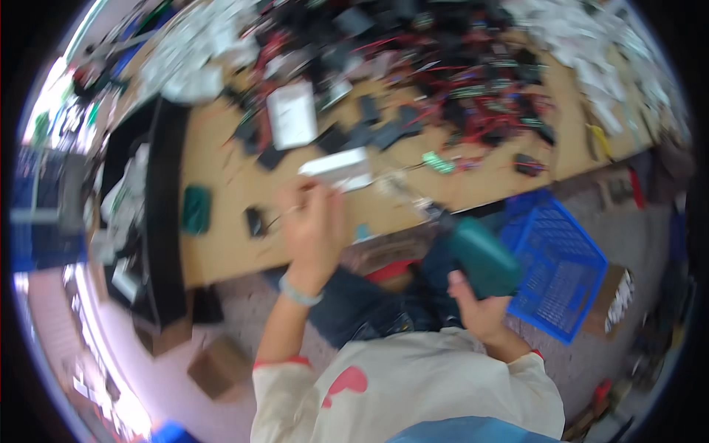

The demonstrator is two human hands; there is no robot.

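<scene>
From where I stand, the white box [340, 168] lies on the surface [221, 162] just beyond the left hand [317, 225], its long axis running roughly left to right. That hand is the nearer; its fingers are bent, but blur means I can't tell whether they grip anything. The right hand [481, 310] has its fingers wrapped round a green tool [484, 255], whose tip points toward the box's right end. At left, a black bin [166, 207] holds white wrappings [135, 184]; a blue basket [550, 284] sits at right.

Blurred left hand [316, 225], grip unclear, hazy green tool [481, 255]
</scene>
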